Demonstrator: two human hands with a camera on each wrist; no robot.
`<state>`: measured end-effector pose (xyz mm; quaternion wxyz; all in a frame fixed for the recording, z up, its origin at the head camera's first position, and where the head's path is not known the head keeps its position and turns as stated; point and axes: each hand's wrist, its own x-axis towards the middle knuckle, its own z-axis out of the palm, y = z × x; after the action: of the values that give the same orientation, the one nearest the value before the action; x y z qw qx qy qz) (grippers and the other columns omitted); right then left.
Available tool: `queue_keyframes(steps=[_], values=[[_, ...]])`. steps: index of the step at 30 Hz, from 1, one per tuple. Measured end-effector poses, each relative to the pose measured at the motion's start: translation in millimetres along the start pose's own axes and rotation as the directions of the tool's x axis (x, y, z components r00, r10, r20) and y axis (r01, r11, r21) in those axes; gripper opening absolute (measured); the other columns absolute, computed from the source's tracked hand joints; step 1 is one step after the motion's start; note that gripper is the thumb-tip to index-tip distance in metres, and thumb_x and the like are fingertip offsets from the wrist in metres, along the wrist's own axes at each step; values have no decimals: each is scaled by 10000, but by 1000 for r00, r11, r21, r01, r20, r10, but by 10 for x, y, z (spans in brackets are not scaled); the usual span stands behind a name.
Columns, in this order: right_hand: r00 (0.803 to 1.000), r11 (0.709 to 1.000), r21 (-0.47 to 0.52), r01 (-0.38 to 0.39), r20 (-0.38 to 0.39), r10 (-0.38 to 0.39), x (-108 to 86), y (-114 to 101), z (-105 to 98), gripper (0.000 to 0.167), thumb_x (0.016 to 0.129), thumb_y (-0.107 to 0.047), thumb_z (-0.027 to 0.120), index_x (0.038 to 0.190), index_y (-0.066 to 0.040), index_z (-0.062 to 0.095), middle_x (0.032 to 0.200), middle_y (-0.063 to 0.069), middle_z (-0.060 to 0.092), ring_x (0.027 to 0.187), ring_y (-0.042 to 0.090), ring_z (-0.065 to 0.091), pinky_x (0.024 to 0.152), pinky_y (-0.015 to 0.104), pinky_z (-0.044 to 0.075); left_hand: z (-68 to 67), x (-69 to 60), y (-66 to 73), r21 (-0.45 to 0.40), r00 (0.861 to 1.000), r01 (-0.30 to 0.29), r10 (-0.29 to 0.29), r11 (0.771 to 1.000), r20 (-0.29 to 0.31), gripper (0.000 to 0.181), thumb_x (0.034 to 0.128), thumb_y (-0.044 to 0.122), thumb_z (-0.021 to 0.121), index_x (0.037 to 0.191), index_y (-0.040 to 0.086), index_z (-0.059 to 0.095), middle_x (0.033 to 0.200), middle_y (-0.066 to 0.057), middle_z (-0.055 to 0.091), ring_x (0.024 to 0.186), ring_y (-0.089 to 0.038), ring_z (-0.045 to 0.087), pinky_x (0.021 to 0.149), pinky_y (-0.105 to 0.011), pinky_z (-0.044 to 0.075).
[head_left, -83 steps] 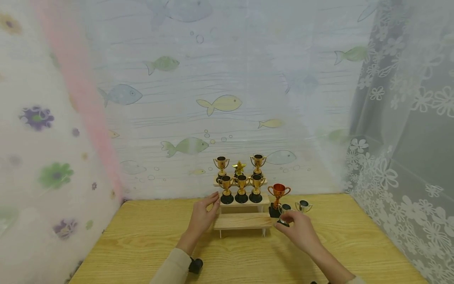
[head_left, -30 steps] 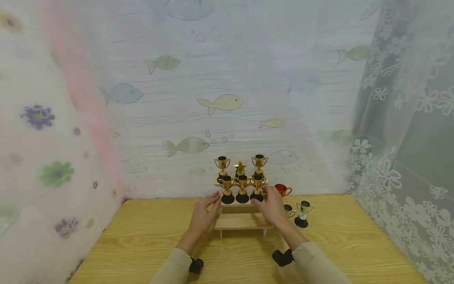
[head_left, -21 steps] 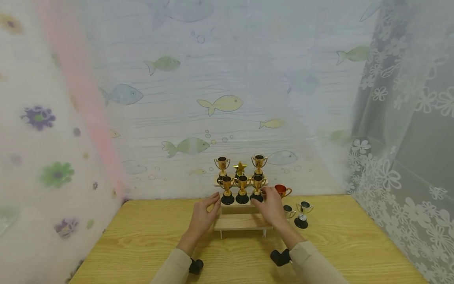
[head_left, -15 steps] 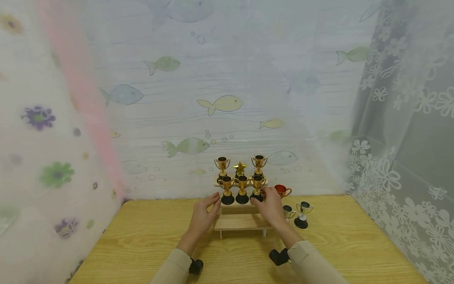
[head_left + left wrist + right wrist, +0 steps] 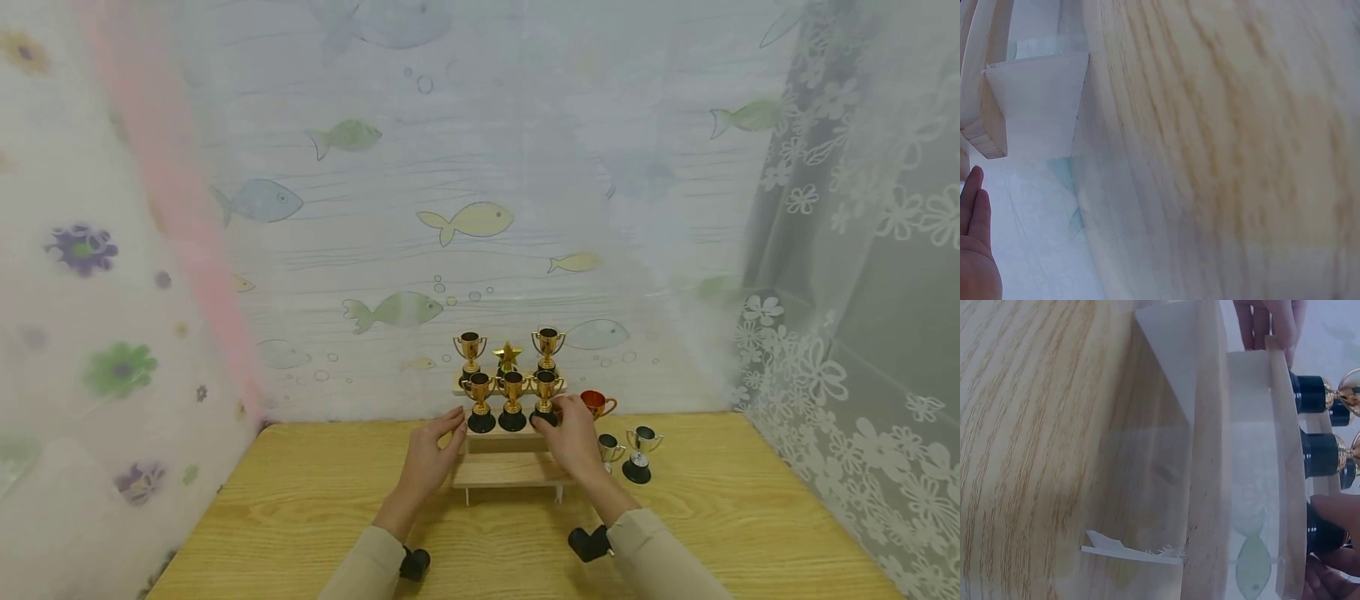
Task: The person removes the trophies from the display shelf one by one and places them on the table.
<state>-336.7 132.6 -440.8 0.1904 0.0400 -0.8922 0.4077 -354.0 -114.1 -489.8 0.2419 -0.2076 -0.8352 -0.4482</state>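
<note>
A tiered wooden display stand [image 5: 510,468] stands on the table. Its middle step carries three gold trophy cups with black bases. My right hand [image 5: 576,437] pinches the base of the rightmost gold trophy [image 5: 545,386] between thumb and fingers; the trophy is upright on the step. My left hand [image 5: 429,454] holds the left end of the middle step, and the right wrist view shows its fingers [image 5: 1261,322] at the board's end. In the left wrist view, straight fingers [image 5: 980,212] show below the step. On the top step are two gold cups and a star trophy [image 5: 507,356].
Right of the stand, a red trophy cup [image 5: 595,403] and a silver trophy [image 5: 609,448] are partly hidden by my right hand. Another silver trophy [image 5: 640,454] stands farther right on the wood-grain table [image 5: 315,508]. A fish-patterned curtain [image 5: 375,250] hangs behind.
Earlier, my right hand was at a silver trophy right of the stand. It moved left and up to the rightmost gold trophy, then stayed nearly still. My left hand has kept its place.
</note>
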Motion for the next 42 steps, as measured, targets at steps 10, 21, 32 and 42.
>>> queue_keyframes(steps=[10, 21, 32, 42], values=[[1000, 1000, -9, -2, -9, 2, -10, 31, -18, 336, 909, -180, 787, 1122, 60, 688, 1043, 144, 628, 948, 296, 601, 816, 484, 531, 7, -13, -1, 2, 1000, -1, 1, 1000, -5, 320, 1017, 147, 650, 1267, -48, 696, 1353, -123, 659, 1240, -333, 633, 1020, -519, 511], [999, 998, -56, -25, -45, 22, -59, 5, -52, 257, 884, -163, 804, 1000, 44, 703, 998, 158, 643, 927, 323, 628, 786, 502, 535, 19, -24, -5, 4, 1000, -8, 8, 1000, -10, 311, 1011, 109, 652, 1262, -71, 690, 1346, -146, 661, 1233, -357, 635, 1015, -531, 513], [1000, 998, -58, -29, -15, 28, -104, -31, -149, 307, 885, -171, 809, 1047, 64, 695, 1010, 166, 638, 930, 321, 631, 754, 479, 535, 17, 0, -2, 17, 1000, 11, -11, 1000, -8, 332, 1023, 160, 644, 1273, -52, 690, 1361, -125, 656, 1250, -336, 628, 1034, -516, 505], [1000, 998, -69, 8, 23, -6, -172, -40, -209, 314, 878, -151, 815, 1049, 86, 701, 1037, 188, 649, 949, 344, 637, 756, 479, 541, 16, 3, -8, 5, 1000, 0, 0, 1000, -9, 326, 1018, 150, 649, 1265, -58, 693, 1351, -151, 658, 1242, -344, 632, 1022, -523, 511]])
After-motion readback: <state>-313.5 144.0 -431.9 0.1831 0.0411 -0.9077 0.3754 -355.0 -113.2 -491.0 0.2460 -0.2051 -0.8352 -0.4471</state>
